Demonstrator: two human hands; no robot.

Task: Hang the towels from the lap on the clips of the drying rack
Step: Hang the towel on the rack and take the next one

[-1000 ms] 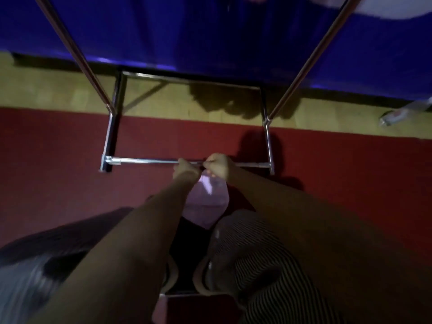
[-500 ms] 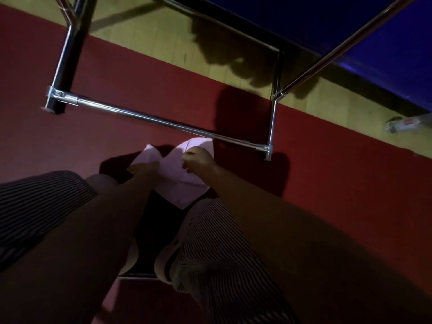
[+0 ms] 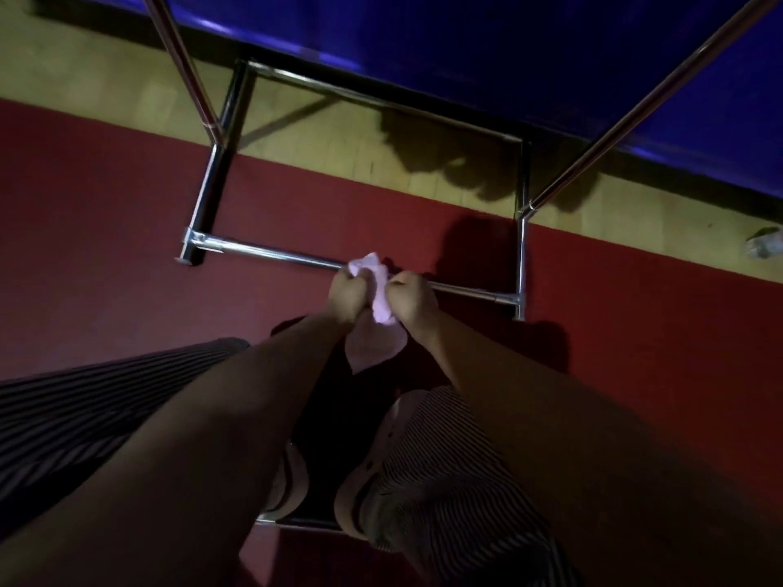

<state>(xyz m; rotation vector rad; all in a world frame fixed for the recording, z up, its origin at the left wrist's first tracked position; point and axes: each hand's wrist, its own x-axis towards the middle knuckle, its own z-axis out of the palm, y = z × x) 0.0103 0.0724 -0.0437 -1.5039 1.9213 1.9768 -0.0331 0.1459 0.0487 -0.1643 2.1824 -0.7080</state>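
Observation:
A small pale pink towel (image 3: 379, 315) hangs between my two hands in front of my knees. My left hand (image 3: 346, 295) grips its upper left edge, with a bunched corner sticking up above the fist. My right hand (image 3: 413, 299) pinches the upper right edge. Both hands sit just over the near bottom bar of the metal drying rack (image 3: 271, 255). The rack's clips are out of view; only its base frame and two slanted poles show.
A red carpet (image 3: 106, 213) lies under the rack, with a yellowish floor strip (image 3: 330, 150) behind it. A blue cloth (image 3: 487, 48) hangs at the back. A plastic bottle (image 3: 764, 243) lies at the far right. My striped trouser legs (image 3: 428, 472) fill the foreground.
The towel was spread between my hands half a second ago; now both hands have drawn close together and bunched its top edge. The view has swung back toward the rack's base.

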